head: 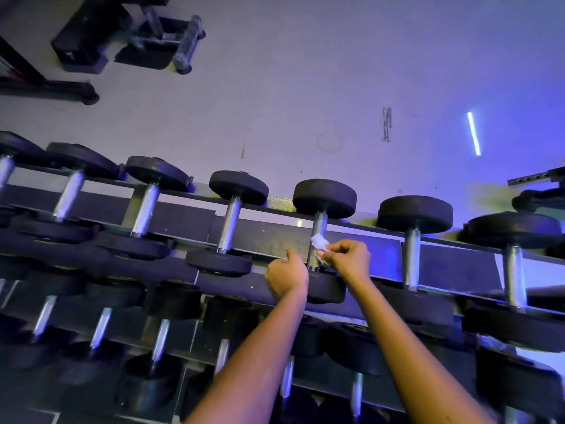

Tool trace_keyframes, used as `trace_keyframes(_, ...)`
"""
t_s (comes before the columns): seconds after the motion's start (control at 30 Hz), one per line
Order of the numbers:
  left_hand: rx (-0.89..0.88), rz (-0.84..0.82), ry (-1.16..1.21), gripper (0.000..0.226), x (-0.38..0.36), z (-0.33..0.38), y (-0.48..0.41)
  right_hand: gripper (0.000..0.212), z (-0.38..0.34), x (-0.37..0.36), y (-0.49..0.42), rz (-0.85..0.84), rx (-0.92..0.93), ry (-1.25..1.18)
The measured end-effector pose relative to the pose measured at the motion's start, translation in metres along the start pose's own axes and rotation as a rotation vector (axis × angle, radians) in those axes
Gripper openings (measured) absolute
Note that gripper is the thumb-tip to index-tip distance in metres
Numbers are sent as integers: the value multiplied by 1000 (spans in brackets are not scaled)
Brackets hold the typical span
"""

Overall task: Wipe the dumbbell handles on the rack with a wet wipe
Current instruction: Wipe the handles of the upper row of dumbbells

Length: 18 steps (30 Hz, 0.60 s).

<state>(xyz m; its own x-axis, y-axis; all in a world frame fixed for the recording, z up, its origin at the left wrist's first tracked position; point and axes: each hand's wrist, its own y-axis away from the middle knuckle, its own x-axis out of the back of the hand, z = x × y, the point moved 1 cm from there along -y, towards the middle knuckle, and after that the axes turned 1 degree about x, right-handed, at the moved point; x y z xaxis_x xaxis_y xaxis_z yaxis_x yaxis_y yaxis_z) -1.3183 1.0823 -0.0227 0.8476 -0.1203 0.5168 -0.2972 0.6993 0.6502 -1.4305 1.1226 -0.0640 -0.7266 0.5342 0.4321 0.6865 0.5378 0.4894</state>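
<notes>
A long dark rack (pixel 269 240) holds several black dumbbells with silver handles on its top shelf. In the middle stands one dumbbell with a knurled handle (pixel 318 223). A small white wet wipe (pixel 319 241) is pressed against that handle. My right hand (pixel 348 258) pinches the wipe from the right side of the handle. On the left side of the same handle my left hand (pixel 287 272) is closed into a fist with its thumb touching the wipe's lower edge. The lower end of the handle is hidden between my hands.
Neighbouring dumbbell handles (pixel 230 224) (pixel 411 258) stand close on both sides. A lower shelf (pixel 183 341) carries more dumbbells under my forearms. Beyond the rack is pale floor, with a black machine base and a foam roller pad (pixel 188 44) at the top left.
</notes>
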Motion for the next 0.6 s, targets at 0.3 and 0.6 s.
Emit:
trace_keyframes(0.3, -9, -7, -1, 44, -3, -5, -3, 9, -12, -7, 26, 74, 68, 157)
trace_keyframes(0.6, -26, -37, 26, 38, -1, -11, -6, 16, -38, -15, 36, 56, 440, 559)
